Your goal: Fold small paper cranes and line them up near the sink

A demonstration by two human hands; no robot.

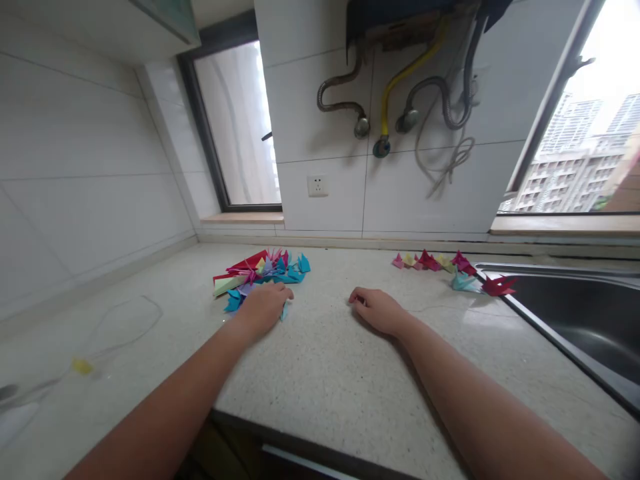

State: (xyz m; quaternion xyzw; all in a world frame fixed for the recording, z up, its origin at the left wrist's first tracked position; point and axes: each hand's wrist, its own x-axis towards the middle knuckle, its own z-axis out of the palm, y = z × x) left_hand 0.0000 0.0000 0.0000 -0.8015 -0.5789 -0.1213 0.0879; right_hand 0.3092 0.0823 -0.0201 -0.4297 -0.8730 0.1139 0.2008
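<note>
left hand (266, 307) lies over the near edge of a heap of folded paper pieces (295, 265), fingers bent downward; a pale blue piece (285, 311) shows at its fingertips; cannot tell whether it is pinched or only touched; risk: the palm bearing down could crush folds beneath it, and a sideways drag could spill the loosely stacked heap; the red paper (255, 260) just beyond the same hand lies among smaller pieces, so a tug on one may well carry others along.

right hand (375, 308) rests on the countertop (320, 373), fingers loosely curled, nothing visible in them; to its right and farther off, a row of small folded pieces (430, 261); nearer on that side, a light blue folded piece (466, 283) and a red folded piece (500, 286), the latter at the rim of the sink (570, 317); a sleeve-less forearm sweeping outward could knock it into the basin; any water there would likely soften the paper.
</note>
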